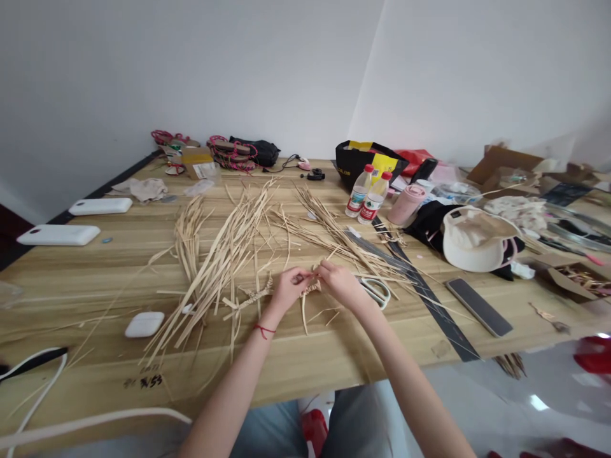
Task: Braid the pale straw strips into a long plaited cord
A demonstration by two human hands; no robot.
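Note:
My left hand and my right hand meet above the front middle of the table, fingertips almost touching. Both are closed in a pinch on a small woven straw piece, partly hidden by the fingers. A loose straw end hangs below it. To the left of my left hand lies a knotted straw braid with strips sticking out. Scissors with pale handles rest just right of my right hand. Behind my hands spread long loose straw strips, with another bundle of straw farther right.
Two water bottles, a pink tumbler, a black and yellow bag and a cream cap stand or lie at the right. A phone lies near the front edge. A white earphone case and white power banks are at left.

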